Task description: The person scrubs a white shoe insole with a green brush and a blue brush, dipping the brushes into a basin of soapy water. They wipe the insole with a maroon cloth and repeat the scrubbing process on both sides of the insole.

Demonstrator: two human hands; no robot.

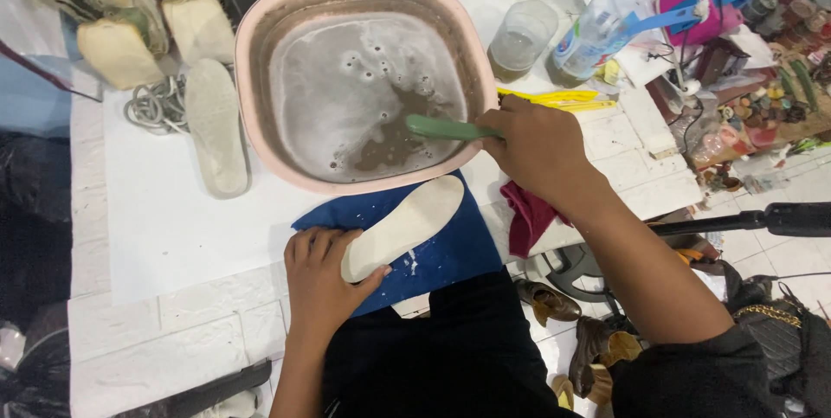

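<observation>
The right hand [538, 151] is closed around the green handle of a brush [446, 129], whose head dips out of sight into the murky, foamy water of the pink basin [245, 46]. The left hand [322, 275] lies flat with its fingers spread, pinning the near end of a white insole [402, 226] against a blue cloth [450, 249] on the white table [173, 236], just in front of the basin. The risks look fairly plain: the basin sits close to the table's near edge and its water stands fairly high, so a hard pull of the brush could slop dirty suds onto the cloth or down toward the person's dark clothing; the insole is held only at one end, so it might slide or fold on the damp cloth; and a dripping brush would likely soak the dark red rag [526, 215] to the right. The basin holds grey-brown water with a skin of bubbles. Beyond it to the right, a clear plastic cup [522, 37] holds a little cloudy liquid, and a clear bottle [589, 37] lies tilted, its contents hard to judge. On the far left lie another insole [215, 124], grey laces [156, 105] and cream shoes [121, 46].
</observation>
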